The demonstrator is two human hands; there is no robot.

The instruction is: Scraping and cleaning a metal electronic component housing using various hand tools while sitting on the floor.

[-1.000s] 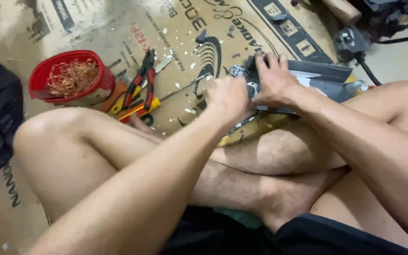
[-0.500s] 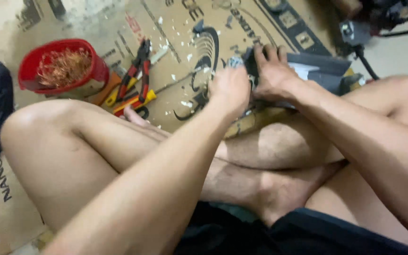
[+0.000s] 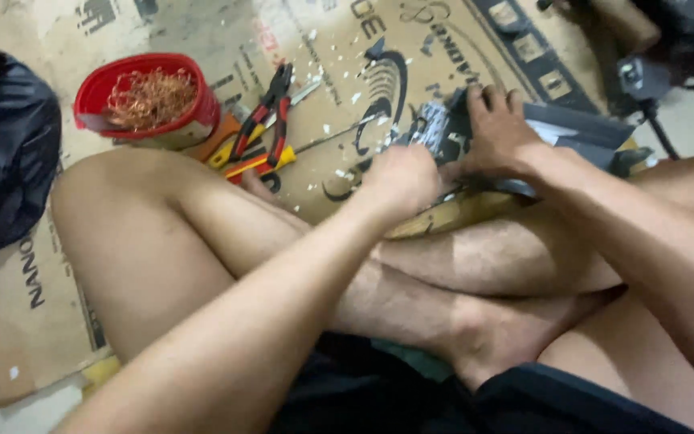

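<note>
I sit cross-legged on a sheet of printed cardboard. My right hand lies flat on a dark grey metal device resting over my shins, fingers spread across its top. My left hand is curled in a fist against the device's near left end, beside its pale ribbed part; what the fist grips is hidden. A wooden strip lies under the device.
A red bowl of copper wire scraps stands at the upper left. Red-handled pliers and yellow-handled tools lie beside it. White flecks litter the cardboard. A black bag sits at the left edge; dark equipment with cables at top right.
The view has shifted, so the bowl and tools sit further right in frame. Both hands stay on the device, the left fist a little lower.
</note>
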